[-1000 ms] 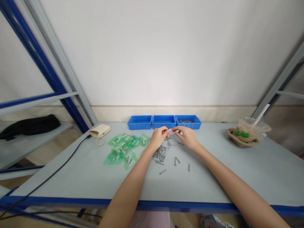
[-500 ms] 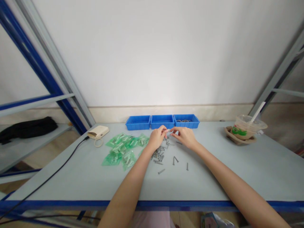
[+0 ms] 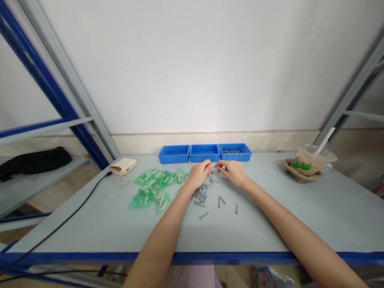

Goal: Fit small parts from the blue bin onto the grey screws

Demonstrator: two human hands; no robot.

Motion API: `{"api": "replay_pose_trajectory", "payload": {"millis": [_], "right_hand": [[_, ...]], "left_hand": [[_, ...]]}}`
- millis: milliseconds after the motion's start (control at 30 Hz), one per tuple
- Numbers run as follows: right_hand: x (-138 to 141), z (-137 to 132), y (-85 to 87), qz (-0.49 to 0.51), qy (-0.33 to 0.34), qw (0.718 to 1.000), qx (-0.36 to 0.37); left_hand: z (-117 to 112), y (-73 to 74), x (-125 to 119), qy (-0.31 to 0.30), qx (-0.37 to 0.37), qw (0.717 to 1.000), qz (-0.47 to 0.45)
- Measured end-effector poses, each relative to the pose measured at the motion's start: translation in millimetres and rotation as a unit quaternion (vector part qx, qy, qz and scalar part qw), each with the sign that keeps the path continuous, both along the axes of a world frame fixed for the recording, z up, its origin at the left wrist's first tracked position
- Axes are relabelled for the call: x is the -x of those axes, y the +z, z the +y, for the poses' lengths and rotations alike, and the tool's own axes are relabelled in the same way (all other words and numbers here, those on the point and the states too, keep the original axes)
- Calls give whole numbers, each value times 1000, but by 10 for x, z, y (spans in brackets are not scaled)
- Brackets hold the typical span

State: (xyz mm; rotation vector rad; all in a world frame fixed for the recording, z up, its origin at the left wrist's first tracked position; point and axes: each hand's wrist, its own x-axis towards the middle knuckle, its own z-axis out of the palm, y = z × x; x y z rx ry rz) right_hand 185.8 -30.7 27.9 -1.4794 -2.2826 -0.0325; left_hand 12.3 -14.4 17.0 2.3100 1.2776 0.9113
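Observation:
My left hand [image 3: 198, 174] and my right hand [image 3: 234, 172] meet above the grey table [image 3: 270, 224], fingertips pinched together on a small screw [image 3: 214, 165] held between them. Below the hands lies a loose scatter of several grey screws [image 3: 207, 198]. A pile of small green plastic bags [image 3: 156, 186] with screws inside lies just left of my left hand.
Three blue bins [image 3: 205, 153] stand in a row at the back; the right one holds small metal parts. A cream power bank [image 3: 123, 165] with a black cable [image 3: 60, 228] lies at the left. A drink cup with a straw [image 3: 310, 161] sits at the right. Shelf frames flank the table.
Both hands have stayed pinched together over the screws; the view shifted slightly downward and left, nothing on the table moved.

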Motion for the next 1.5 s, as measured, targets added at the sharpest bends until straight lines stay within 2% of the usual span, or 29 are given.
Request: {"api": "replay_pose_trajectory", "payload": {"millis": [333, 667, 833, 1033, 1267, 1500], "right_hand": [[-21, 19, -20, 0, 19, 1000, 3], [-22, 7, -2, -17, 7, 1000, 8], [-24, -7, 6, -28, 15, 999, -12], [-53, 19, -5, -44, 18, 999, -25], [-55, 39, -7, -106, 33, 992, -63], [-82, 27, 12, -99, 26, 993, -54]], "left_hand": [[17, -32, 5, -16, 1, 1000, -3], [20, -38, -6, -15, 6, 1000, -4], [17, -21, -7, -4, 5, 1000, -2], [-4, 2, -7, -33, 21, 999, -16], [18, -27, -8, -35, 16, 999, -29], [15, -23, -32, -28, 29, 998, -52]]}}
